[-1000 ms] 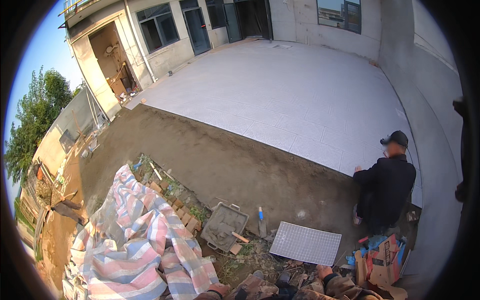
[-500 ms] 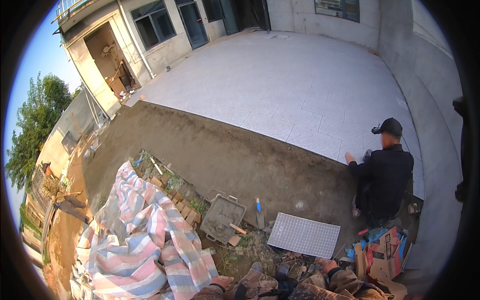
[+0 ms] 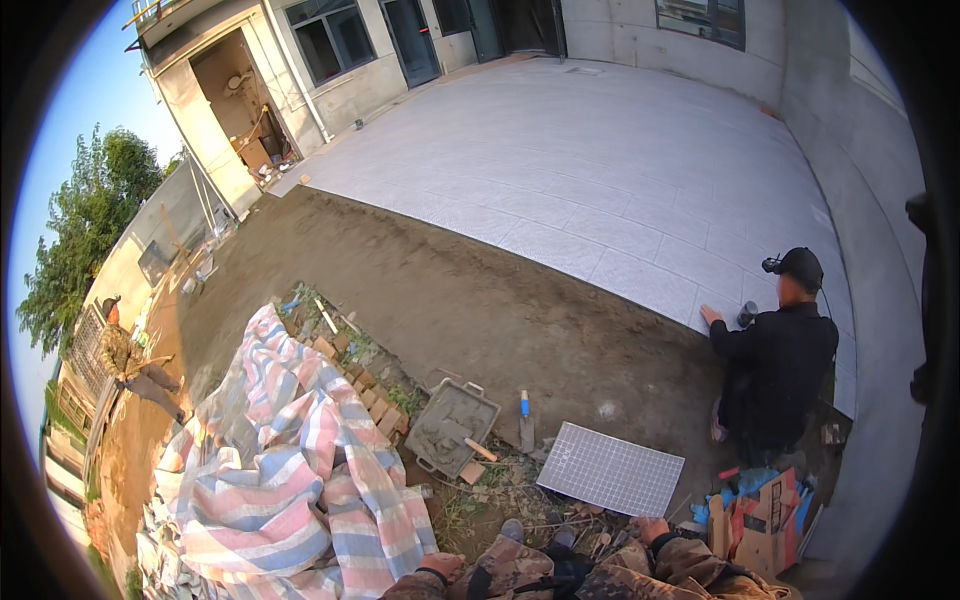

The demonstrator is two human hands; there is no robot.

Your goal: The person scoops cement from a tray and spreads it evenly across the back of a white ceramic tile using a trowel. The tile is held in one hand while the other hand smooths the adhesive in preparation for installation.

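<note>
The left hand (image 3: 442,563) is low at the near edge, beside the striped tarpaulin (image 3: 300,480); its finger opening cannot be determined. The right hand (image 3: 653,527) extends forward to the near right edge of the gridded panel (image 3: 612,470); contact and grip cannot be determined. The panel lies on the near ground, right of the trowel (image 3: 527,432) and mortar tub (image 3: 473,392). Beyond torn cardboard (image 3: 770,525), a crouched co-worker (image 3: 780,370) obstructs the right side of the paving (image 3: 560,180).

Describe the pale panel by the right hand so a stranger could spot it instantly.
Start from the big striped tarp at lower left. Look right, just past the blue-handled trowel, to the pale rectangular panel. Its fine grid sets it apart from the paved floor beyond.
</note>
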